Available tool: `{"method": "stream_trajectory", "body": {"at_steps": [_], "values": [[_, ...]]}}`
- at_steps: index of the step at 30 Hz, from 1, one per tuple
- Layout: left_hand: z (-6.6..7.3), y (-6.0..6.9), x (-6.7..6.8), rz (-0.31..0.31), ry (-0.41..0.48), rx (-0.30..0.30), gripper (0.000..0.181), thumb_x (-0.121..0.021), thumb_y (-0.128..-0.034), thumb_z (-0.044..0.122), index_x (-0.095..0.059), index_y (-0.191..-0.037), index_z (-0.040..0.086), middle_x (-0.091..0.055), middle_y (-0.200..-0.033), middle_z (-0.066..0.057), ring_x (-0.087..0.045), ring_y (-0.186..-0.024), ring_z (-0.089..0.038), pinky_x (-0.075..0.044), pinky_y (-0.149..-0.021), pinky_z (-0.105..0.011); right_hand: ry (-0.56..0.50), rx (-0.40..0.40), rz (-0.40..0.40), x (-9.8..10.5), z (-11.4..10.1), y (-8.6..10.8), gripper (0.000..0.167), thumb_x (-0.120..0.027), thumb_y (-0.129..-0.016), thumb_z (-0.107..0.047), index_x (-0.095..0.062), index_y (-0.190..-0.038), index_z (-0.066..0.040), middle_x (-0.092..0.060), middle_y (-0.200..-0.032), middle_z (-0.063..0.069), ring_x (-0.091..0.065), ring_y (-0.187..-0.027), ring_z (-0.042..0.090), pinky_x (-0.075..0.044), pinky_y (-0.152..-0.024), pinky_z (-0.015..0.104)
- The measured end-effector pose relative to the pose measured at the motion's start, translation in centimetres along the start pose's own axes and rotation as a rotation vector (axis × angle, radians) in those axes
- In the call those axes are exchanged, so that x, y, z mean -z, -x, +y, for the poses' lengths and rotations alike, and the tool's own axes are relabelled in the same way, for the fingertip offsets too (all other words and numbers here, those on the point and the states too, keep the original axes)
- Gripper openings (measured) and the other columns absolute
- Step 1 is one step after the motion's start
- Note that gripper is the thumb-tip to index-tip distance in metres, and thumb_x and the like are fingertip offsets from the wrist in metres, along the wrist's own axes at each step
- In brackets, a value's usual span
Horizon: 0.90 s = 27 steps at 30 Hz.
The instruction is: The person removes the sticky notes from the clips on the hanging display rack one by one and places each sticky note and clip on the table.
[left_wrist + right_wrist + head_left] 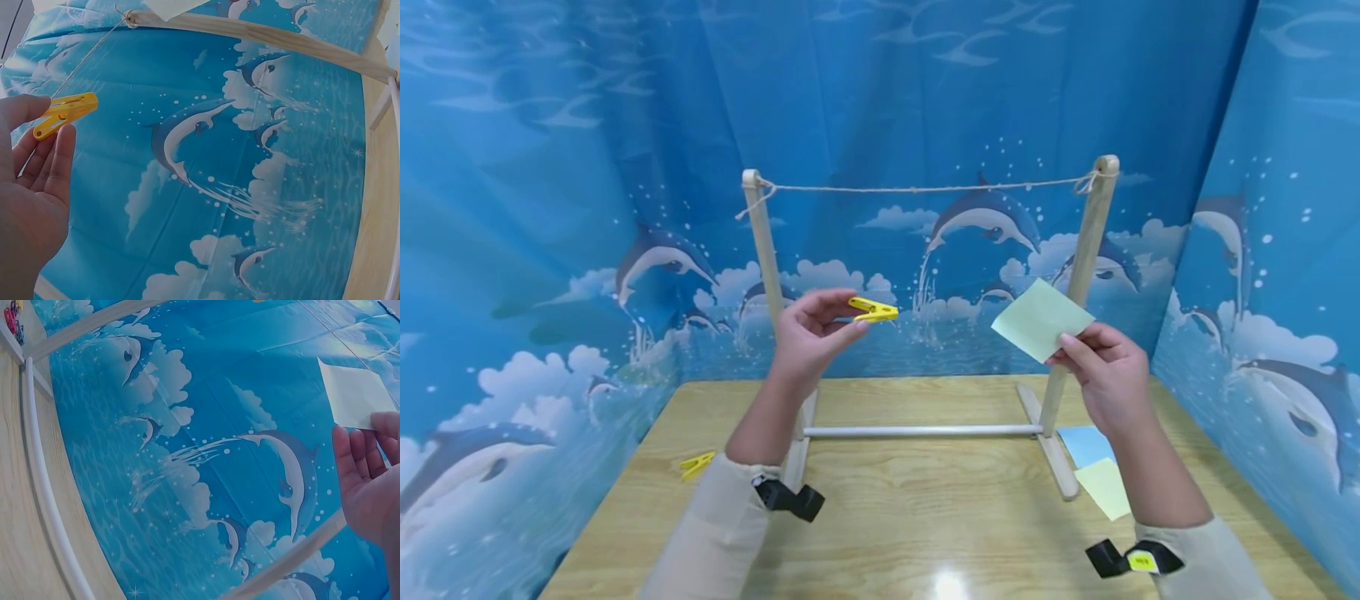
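Observation:
My left hand [816,333] pinches a yellow clothespin [876,311] by its handle ends, thumb on one side and fingers on the other. In the left wrist view the clothespin [67,115] points away from the palm. Between thumb and fingers of my right hand [1108,375] is a pale green paper square [1041,321], held by one corner and tilted like a diamond. Both hands are raised in front of a wooden frame, below the string [917,189] that runs between its two posts. Neither the clothespin nor the paper touches the string.
Wooden posts [1090,233] stand on feet joined by a white rod [921,431] on the wooden table [910,508]. Another yellow clothespin [697,464] lies at the left. Blue paper [1086,447] and yellow paper [1105,487] lie at the right. Dolphin-print curtains [880,100] surround the table.

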<state>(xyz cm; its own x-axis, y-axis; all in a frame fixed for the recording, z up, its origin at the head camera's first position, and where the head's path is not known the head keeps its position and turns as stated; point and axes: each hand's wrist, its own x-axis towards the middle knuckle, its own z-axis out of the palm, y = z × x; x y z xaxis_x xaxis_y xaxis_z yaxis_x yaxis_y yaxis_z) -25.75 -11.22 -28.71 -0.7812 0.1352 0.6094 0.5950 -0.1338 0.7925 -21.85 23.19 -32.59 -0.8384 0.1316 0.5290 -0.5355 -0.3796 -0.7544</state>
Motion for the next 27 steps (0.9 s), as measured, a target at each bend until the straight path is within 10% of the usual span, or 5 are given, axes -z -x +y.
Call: {"method": "stream_trajectory", "body": {"at_steps": [27], "values": [[-1.5,5.9,5.9,0.178,-0.069,0.2,0.038,-0.075,-0.0855,0.007,-0.063,-0.12,-0.001,-0.068,-0.112,-0.009,-0.064,-0.104,-0.024,-0.055,-0.087,-0.029,0.039,-0.026,0.015,4.3,-0.3,2.8,0.021,-0.052,-0.095,0.012,-0.07,-0.101,0.004,-0.068,-0.092,0.007,-0.066,-0.078,0.016,-0.058,-0.072,0.025]]}}
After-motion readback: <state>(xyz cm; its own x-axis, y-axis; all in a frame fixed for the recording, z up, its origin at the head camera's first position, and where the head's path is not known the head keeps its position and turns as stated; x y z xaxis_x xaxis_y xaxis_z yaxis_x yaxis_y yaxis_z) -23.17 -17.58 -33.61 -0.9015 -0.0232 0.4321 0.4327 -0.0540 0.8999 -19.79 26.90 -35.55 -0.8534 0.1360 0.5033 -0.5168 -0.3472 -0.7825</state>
